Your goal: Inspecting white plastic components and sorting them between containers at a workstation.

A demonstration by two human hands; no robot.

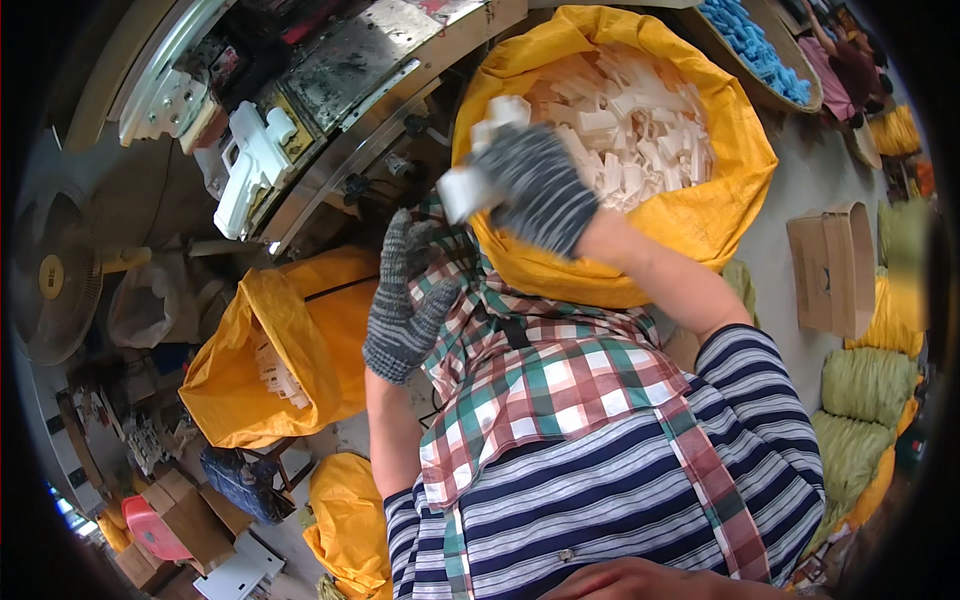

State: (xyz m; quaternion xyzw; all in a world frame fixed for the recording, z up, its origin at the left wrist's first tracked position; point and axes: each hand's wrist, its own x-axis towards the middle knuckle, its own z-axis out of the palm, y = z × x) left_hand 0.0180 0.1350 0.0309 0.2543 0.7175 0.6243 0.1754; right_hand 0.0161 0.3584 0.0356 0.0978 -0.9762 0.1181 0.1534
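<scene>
My right hand (537,188), in a dark grey striped knit glove, is closed on a white plastic part (466,193) at the near left rim of a large yellow sack (735,215). Motion blurs the part, and my fingers cover its middle. Many similar white plastic pieces (640,130) fill the sack. To the left, my left hand (405,305) wears a matching glove, fingers stretched upward and thumb apart, with nothing in it. A white pistol-shaped plastic part (252,165) rests on a fixture at the edge of the machine (350,75), beyond my left hand.
Another yellow sack (225,400) with white pieces stands at left, near a fan (55,275). Blue pieces (755,50) fill a container at the far right. A cardboard box (832,270) and green bundles (865,385) line the right side. Another person (840,65) is at the far right.
</scene>
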